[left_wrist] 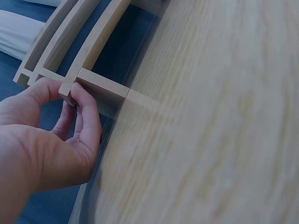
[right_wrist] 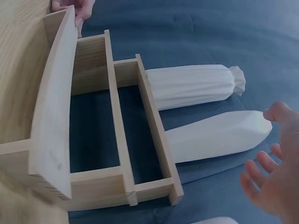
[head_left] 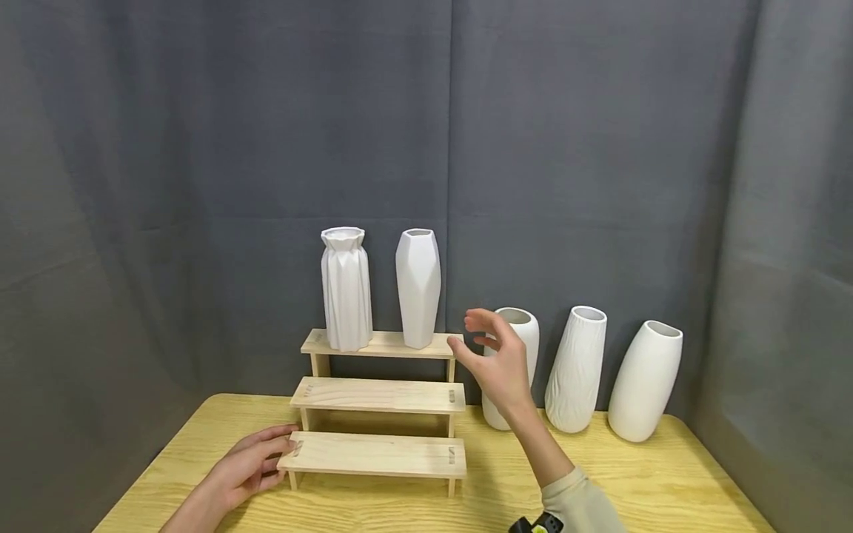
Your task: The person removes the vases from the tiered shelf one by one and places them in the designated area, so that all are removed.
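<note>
A three-step wooden stand is on the table. Its top step carries a pleated white vase at the left and a faceted white vase to the right of it. My left hand pinches the left end of the lowest step between thumb and fingers, plain in the left wrist view at the step's corner. My right hand is raised right of the top step, fingers loosely bent with nothing between them. In the head view it partly covers a rounded white vase behind it.
Right of that vase stand a textured white vase and a smooth oval white vase, both on the wooden table. A grey curtain hangs behind and along the sides.
</note>
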A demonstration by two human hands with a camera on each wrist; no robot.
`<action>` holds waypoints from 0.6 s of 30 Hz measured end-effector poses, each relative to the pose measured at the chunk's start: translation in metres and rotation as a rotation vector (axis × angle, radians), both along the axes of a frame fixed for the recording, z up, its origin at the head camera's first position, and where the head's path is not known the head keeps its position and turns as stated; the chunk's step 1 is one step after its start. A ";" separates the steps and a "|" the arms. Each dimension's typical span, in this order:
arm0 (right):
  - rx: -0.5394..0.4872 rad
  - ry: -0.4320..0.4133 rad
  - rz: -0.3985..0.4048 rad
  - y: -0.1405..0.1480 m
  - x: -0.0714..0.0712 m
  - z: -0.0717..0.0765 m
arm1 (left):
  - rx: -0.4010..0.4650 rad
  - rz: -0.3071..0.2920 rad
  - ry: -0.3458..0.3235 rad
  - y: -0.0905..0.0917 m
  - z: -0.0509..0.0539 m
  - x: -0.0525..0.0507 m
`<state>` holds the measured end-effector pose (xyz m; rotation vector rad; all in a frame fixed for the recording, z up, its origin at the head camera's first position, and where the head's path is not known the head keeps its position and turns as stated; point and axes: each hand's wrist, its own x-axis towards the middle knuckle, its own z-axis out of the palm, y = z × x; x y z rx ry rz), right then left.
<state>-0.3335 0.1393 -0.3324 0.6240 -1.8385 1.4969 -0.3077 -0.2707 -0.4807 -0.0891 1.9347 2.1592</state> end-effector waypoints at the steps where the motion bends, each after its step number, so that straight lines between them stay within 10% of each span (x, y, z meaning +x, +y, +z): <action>1: 0.016 0.001 -0.003 -0.001 -0.001 0.003 | -0.003 0.004 0.000 0.000 0.001 0.000; 12: 0.127 -0.037 0.012 -0.018 -0.021 0.025 | 0.007 -0.001 0.005 -0.001 0.009 -0.001; 18: 0.157 -0.204 0.016 -0.028 -0.041 0.027 | 0.010 0.016 0.000 0.000 0.003 0.001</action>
